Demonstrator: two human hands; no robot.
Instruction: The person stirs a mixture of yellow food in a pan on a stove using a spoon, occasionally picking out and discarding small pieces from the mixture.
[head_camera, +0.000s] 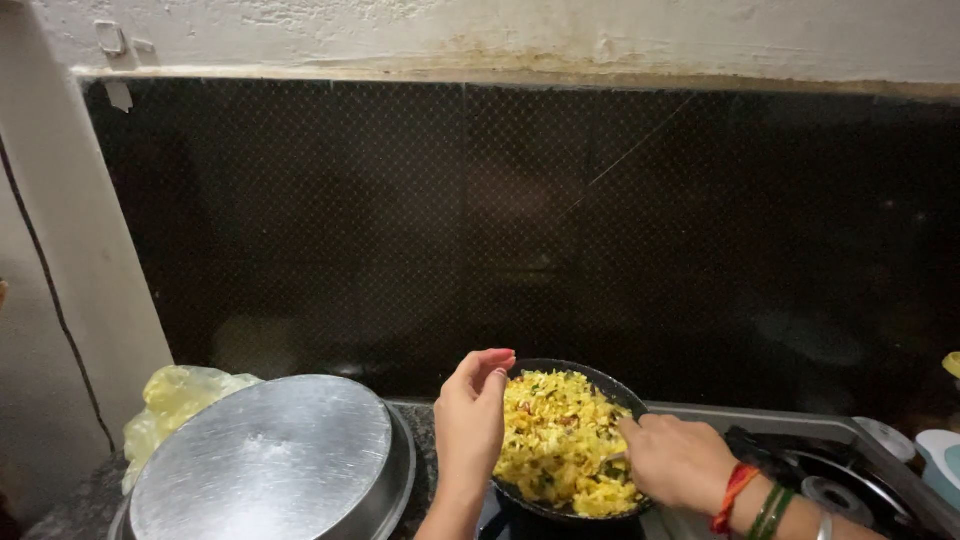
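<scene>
bare arms; rt wrist (748, 498): red thread, green & silver bangles

Yellowish plastic bag (180, 400) behind the steel lid (265, 460).

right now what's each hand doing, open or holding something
Left hand: open, resting at the dark pan's left rim.
Right hand: closed on a utensil in the yellow food.

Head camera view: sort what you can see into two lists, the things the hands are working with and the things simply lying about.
In use:
dark pan
yellow food
left hand at the pan's rim
right hand, holding a utensil in the food

Lying about:
steel lid
crumpled plastic bag
spare burner
</scene>
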